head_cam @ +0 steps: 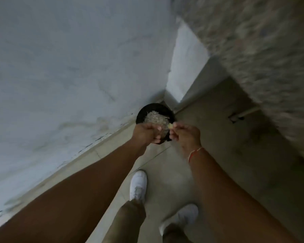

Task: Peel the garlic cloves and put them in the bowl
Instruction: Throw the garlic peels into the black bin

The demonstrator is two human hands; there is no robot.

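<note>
Overhead, left hand (146,133) grips the black bin (154,112) (unlabelled), right hand (186,135) pinching a garlic peel (170,126).

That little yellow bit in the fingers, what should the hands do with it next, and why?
Probably let go of it. The right hand pinches a small pale yellowish piece right above the black container, which is heaped with papery skins. The left hand grips the container's near rim. Whether the piece is skin or clove is too blurred to tell.
</note>
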